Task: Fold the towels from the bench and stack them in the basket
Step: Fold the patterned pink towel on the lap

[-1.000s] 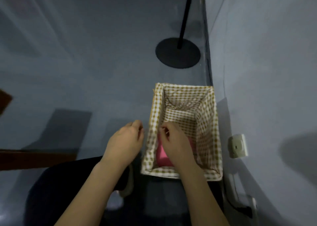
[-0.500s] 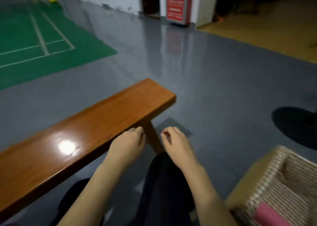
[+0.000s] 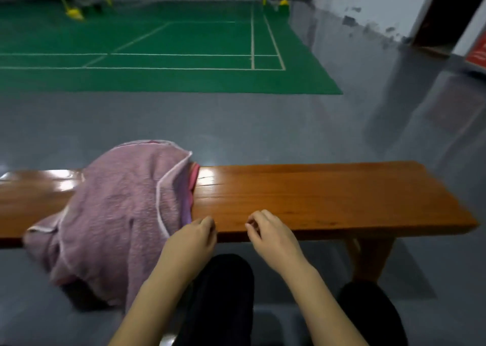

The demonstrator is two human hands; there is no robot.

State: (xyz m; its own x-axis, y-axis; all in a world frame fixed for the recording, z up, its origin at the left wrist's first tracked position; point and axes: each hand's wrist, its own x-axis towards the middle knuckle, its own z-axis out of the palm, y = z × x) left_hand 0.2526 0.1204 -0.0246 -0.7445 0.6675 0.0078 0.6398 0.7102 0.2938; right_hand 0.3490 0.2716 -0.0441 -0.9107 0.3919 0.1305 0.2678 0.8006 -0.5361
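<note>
A mauve towel [image 3: 115, 211] lies crumpled over the left part of a glossy wooden bench [image 3: 315, 198] and hangs off its near edge. A pink cloth edge [image 3: 194, 178] peeks out from under it. My left hand [image 3: 189, 240] hovers at the bench's near edge, right beside the towel's lower right corner, fingers loosely curled and holding nothing. My right hand [image 3: 273, 238] hovers a little to the right over the same edge, fingers also loosely curled and empty. The basket is out of view.
Grey floor surrounds the bench. A green court [image 3: 157, 48] with white lines lies beyond. The bench leg [image 3: 368, 259] stands at the right. My dark-clothed knees [image 3: 223, 293] are below the hands. A white wall [image 3: 368, 1] rises at the far right.
My view has swung left from the basket to the bench. Both hands left the basket, where the right one touched a pink towel, and now hover at the bench edge.
</note>
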